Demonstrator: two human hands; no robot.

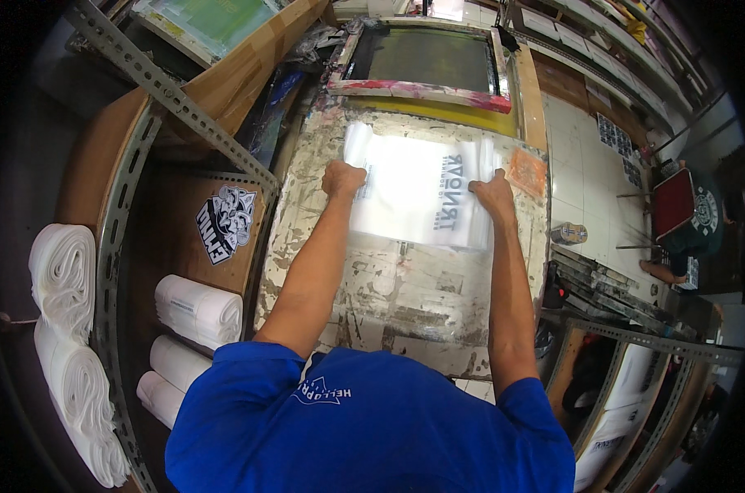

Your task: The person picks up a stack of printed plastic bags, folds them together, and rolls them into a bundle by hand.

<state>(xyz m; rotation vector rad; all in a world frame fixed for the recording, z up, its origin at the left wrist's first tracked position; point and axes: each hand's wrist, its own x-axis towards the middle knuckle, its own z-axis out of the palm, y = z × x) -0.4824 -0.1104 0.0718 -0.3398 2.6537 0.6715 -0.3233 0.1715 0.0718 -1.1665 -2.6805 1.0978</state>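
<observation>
A stack of white, partly see-through plastic bags (pixel 405 177) with dark print lies on the paint-stained worktable (pixel 372 304). Its left and right sides curl upward. My left hand (pixel 344 178) is closed on the left edge, fingers curled in. On the right edge my right hand (pixel 493 194) grips the same stack, thumb and fingers pinching it. Both arms reach straight out over the table. How many bags each hand holds cannot be seen.
Beyond the bags rests a screen-printing frame (pixel 422 62) with pink-red stains. An orange patch (pixel 526 172) lies by the table's right edge. Rolled white bags (pixel 198 311) fill the shelf at left, beside a perforated metal post (pixel 126 205). At far right a person (pixel 693 238) sits low near a red panel (pixel 673 205).
</observation>
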